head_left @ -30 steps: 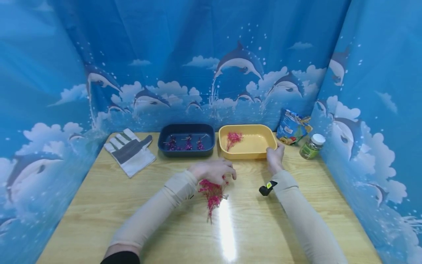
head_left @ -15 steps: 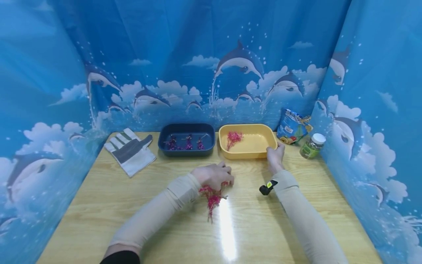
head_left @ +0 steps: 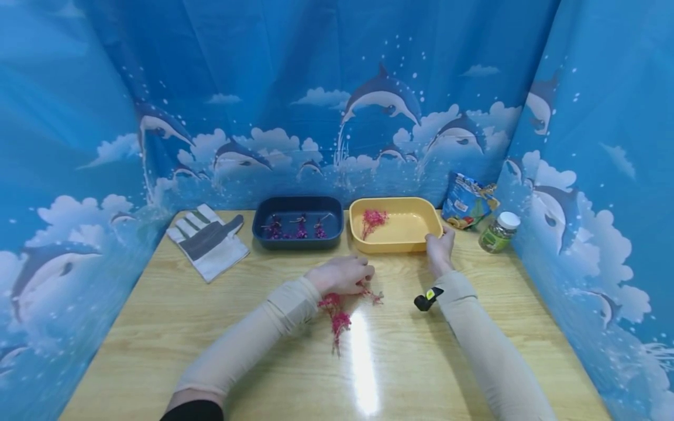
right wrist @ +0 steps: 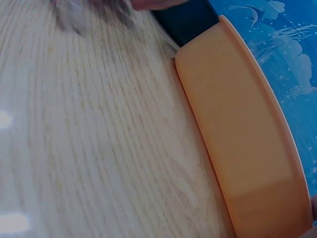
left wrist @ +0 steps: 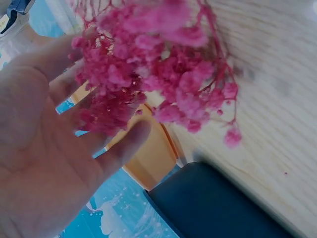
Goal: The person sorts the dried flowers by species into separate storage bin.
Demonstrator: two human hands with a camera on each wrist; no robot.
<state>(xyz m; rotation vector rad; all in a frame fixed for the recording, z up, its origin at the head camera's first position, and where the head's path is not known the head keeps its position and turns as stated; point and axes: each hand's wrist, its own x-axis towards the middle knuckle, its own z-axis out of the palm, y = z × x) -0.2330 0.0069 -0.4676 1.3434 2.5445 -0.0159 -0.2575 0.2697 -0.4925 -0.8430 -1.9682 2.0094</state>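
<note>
My left hand is over the middle of the table, its fingers bent down onto a sprig of small pink dried flowers. In the left wrist view, pink blossoms cover the fingertips of that hand. Another pink sprig lies on the wood just below the hand, blossoms partly hidden by it. My right hand grips the front right corner of a yellow tray. Inside the tray, at its left end, rests one pink sprig.
A navy tray left of the yellow one holds three purple flower bunches. Farther left lies a white and grey work glove. A blue snack bag and a white-lidded jar stand at the back right.
My left hand first drew slightly back toward the body, then lifted a little; stems of the sprig under it now stick out to the right. My right hand stays on the yellow tray.
</note>
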